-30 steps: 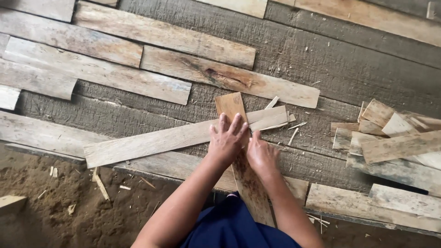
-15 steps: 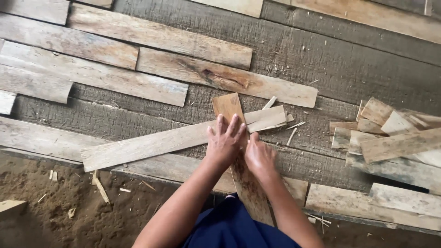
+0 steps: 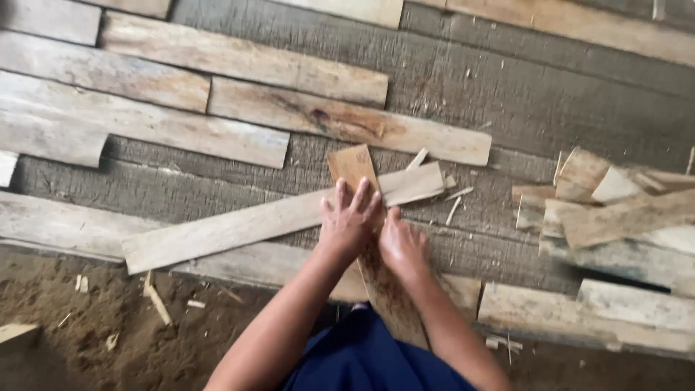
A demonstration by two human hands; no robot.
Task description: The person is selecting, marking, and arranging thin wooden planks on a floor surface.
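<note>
Where blue cloth fills the bottom edge, two bare forearms rising from it toward the boards. Nearest on the left, loose brown sawdusty soil strewn with pale wood chips. Just beyond, left hand laid flat, grip spread, fingers fanned and pressing down where two boards cross. Right hand just beside it, touching it at the thumb side, grip half curled and resting on the narrow reddish-brown upright plank; whether pinching or only pressing, cannot tell. That plank running from the lap away from the body, its far end showing past the fingertips. Across it, under the left palm, a long pale weathered wooden slat, tilted, low at the left and high at the right, its split right end near small splinters. Beneath both, grey rough-sawn wide floor planks. At the right, near but apart from the hands, a loose heap of short pale offcut boards, stacked crookedly on each other. Farther out, a long tan board with a dark reddish knot streak, lying flat. Beyond and to the left, several more worn pale flat boards laid side by side in rows. No containers anywhere in view; everything lying directly on the floor.
</note>
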